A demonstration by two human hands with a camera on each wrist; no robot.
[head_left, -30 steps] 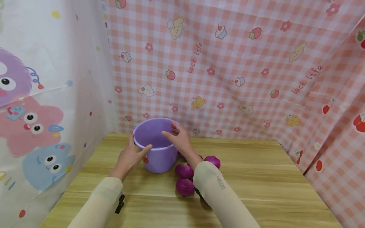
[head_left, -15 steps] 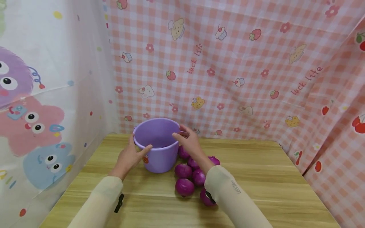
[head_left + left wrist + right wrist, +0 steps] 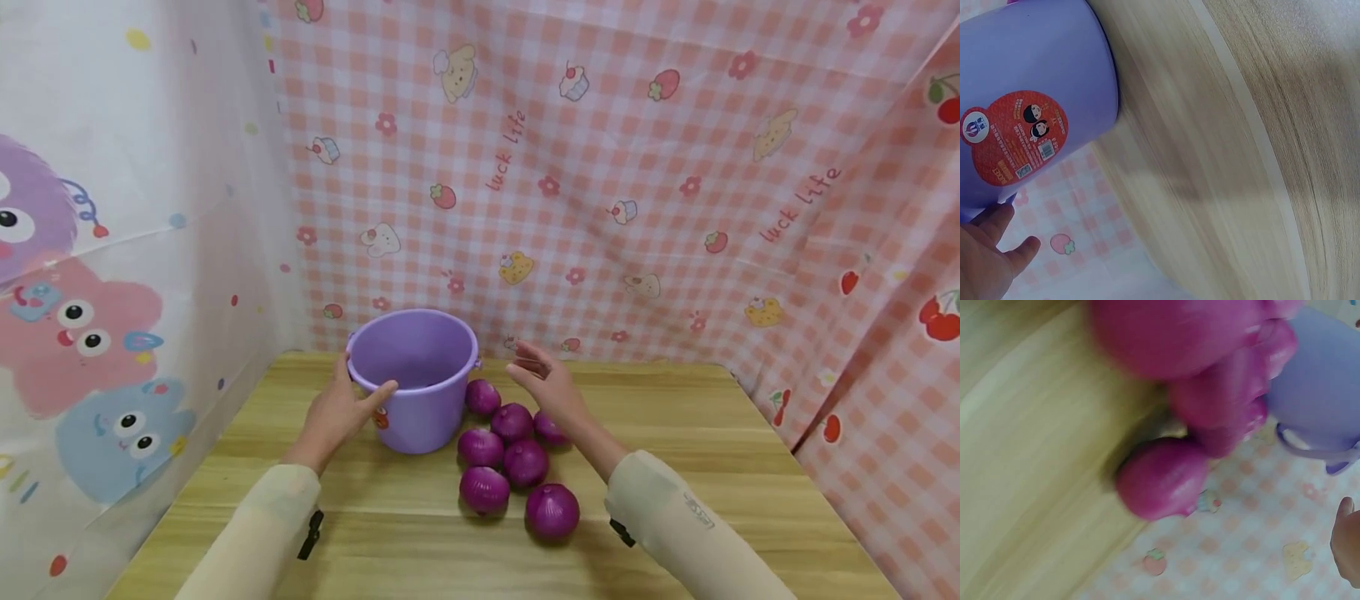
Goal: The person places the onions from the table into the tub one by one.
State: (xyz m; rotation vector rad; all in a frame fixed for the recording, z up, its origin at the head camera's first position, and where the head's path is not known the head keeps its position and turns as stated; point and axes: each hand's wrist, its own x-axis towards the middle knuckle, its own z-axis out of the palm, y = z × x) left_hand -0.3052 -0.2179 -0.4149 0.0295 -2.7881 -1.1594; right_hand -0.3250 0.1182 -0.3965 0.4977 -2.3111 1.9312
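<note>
A purple bucket (image 3: pixel 420 421) stands upright at the back left of the table, and a sliver of something dark purple shows inside it. My left hand (image 3: pixel 333 417) holds the bucket's left side at the rim, thumb toward the front. In the left wrist view its fingers (image 3: pixel 997 219) meet the bucket below a red sticker (image 3: pixel 1022 137). My right hand (image 3: pixel 551 392) is in the air right of the bucket, fingers loosely bent and holding nothing. Beneath and before it lie several red onions (image 3: pixel 525 463), the nearest onion (image 3: pixel 552 511) a little apart from the group.
The wooden table (image 3: pixel 675 483) reaches back to a pink checked curtain (image 3: pixel 600 150). A white curtain (image 3: pixel 225 208) with cartoon figures hangs on the left. The bucket's handle (image 3: pixel 1310 450) hangs against its side in the right wrist view.
My right hand has moved from over the bucket's mouth, past the rim, to the right above the onions, uncovering more of them. My left hand has stayed on the bucket.
</note>
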